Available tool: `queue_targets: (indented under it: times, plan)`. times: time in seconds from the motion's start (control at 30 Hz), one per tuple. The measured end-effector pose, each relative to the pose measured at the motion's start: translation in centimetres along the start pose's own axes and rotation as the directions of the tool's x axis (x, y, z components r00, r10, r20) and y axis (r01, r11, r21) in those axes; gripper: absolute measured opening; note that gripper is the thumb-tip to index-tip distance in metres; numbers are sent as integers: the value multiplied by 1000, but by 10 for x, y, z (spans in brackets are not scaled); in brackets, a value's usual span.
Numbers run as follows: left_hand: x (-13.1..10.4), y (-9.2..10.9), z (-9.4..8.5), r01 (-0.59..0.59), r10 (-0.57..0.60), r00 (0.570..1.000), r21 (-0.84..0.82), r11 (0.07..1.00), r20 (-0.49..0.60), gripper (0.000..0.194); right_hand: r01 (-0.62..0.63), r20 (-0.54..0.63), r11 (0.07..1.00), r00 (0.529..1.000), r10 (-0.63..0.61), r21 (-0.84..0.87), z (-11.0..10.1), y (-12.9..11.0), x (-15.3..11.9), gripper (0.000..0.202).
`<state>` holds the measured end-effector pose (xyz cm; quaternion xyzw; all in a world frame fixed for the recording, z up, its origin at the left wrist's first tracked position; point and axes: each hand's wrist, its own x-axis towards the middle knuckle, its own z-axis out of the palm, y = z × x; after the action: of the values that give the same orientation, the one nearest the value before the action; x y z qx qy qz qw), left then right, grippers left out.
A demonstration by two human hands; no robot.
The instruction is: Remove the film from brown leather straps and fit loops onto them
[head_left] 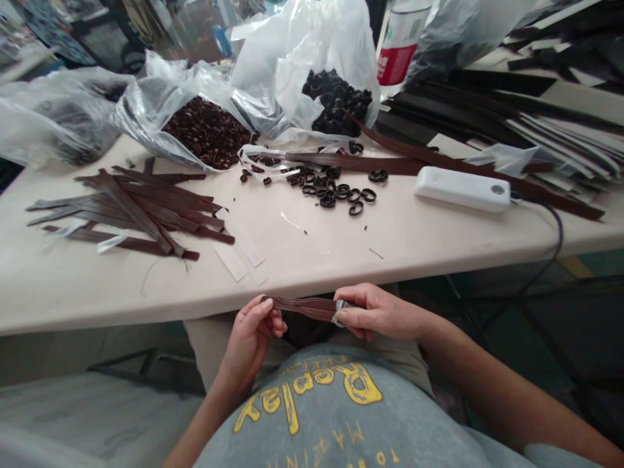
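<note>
A brown leather-like strip (305,307) is stretched between both hands, just off the table's front edge and above the lap. My left hand (256,322) pinches its left end between thumb and fingers. The right end is gripped by my right hand (368,313), which has a greyish wrapping around a finger. Beyond them, on the table, lie a pile of similar brown strips (146,208) at the left and scattered black loops (326,192) in the middle. Two white paper strips (238,250) lie near the table's edge.
On the pale table (414,240) are a bag of small brown loops (209,133), a bag of black loops (336,101), a white device with a cable (461,188), long brown strips (370,164), a red-and-white cup (400,49) and stacked dark strips (478,110).
</note>
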<state>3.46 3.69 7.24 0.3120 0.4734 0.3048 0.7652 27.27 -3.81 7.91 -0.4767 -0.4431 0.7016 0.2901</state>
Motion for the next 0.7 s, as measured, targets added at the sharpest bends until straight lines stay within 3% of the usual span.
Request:
queue_targets:
  times: [0.23,0.43,0.57,0.7]
  plan:
    - [3,-6,-8,67,-72,995,79,995,65,30,-36,-4,998,999,36,44,3,1,-2,28]
    - [7,-16,8,-12,-59,979,342,940,197,22,4,-111,980,993,-26,-198,21,-6,7,17]
    - [8,-23,15,-35,-19,984,299,954,177,21,62,-168,921,976,-135,-384,29,-9,11,17]
    - [9,-23,7,-7,-21,993,239,971,112,25,58,-154,936,981,-117,-347,24,-7,7,17]
